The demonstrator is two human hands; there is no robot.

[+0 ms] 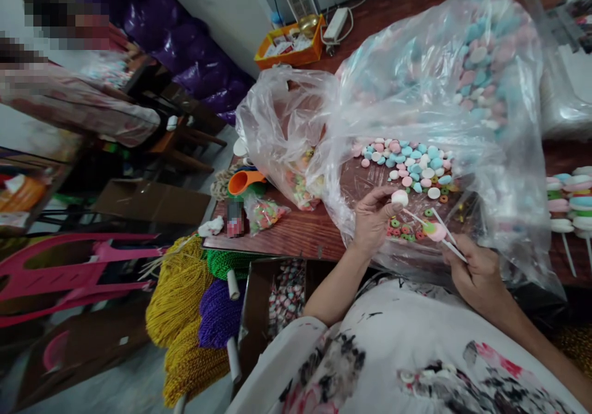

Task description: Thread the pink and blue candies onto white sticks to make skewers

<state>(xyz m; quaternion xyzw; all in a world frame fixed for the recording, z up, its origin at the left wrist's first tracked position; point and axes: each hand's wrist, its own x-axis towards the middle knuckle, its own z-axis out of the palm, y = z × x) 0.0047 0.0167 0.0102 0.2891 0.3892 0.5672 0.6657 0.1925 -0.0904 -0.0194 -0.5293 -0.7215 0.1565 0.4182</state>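
Note:
My left hand [371,216] pinches a round white piece [399,198] between thumb and fingers, over the near edge of the plastic sheet. To its right, my right hand [476,269] is closed on white sticks [454,247]. One thin stick carries a pink piece [435,231] with a green one against it, and its bare tip points toward the white piece. Beyond my hands lies a pile of pink, blue and white round pieces [416,161]. Small red and green rings [404,232] lie on the plastic between my hands.
A large clear bag [430,74] of pastel pieces covers much of the table [277,235]. Finished-looking stacks on sticks [580,201] stand at the right edge. An orange scoop [243,182], yellow cord bundles [180,290] and an open box [263,290] are at the left. A person sits far left.

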